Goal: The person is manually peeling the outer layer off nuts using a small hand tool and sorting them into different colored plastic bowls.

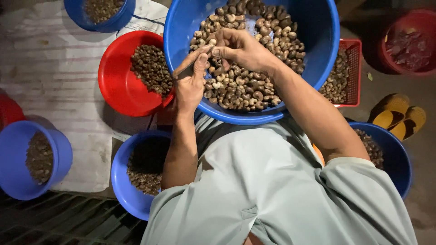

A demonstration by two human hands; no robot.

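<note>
At the far left a small round blue plastic tub [34, 159] sits on the pale woven mat [59, 81], part filled with brown nuts. Farther off, another blue bowl [100, 16] of nuts stands at the top edge. Next comes a shallow red plastic bowl [120, 75] with a heap of dark nuts on its right side, and nearer the person a blue basin [131, 181], also holding nuts. The left hand [190, 86] is closed around a thin metal blade [188, 63], thumb up. The right hand [238, 47] meets it, fingertips pinched on a small cashew nut [212, 43] against the blade, above the big blue plastic basin [318, 36] of pale cashews. To the right stand a red slotted basket [352, 72], a red tub [408, 41], yellow sandals [397, 115] and one more blue bowl [395, 159].
</note>
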